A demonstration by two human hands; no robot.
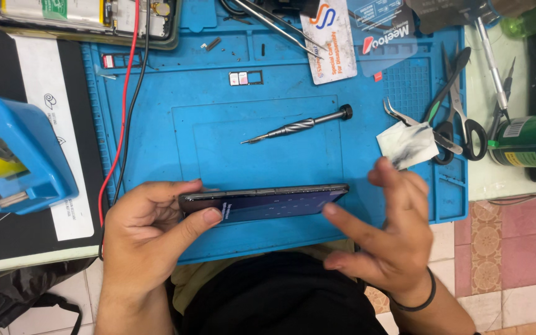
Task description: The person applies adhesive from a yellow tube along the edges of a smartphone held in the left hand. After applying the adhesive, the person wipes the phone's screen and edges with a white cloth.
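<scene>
Low in the middle of the frame, the dark phone (265,200) sits tilted on its long edge over the near part of the blue repair mat (218,130). The left hand (147,232) is grasping its left end, thumb pressed along the near face and fingers curled behind the far edge. The right hand (392,242) is released, fingers spread, with one fingertip just touching the phone's right corner and nothing held. To handle this well, I'd judge the left grip should stay on the frame edges, not the glass, while the right fingers support the free end so the body doesn't twist or slip onto the mat. Just above, in the centre of the frame, a precision screwdriver (299,126) lies loose and well within reach. To the right sit a smudged white wipe (407,145), tweezers and black-handled scissors (460,118), and a small card tray (245,77) rests toward the top; keeping the phone clear of these avoids scratches.
</scene>
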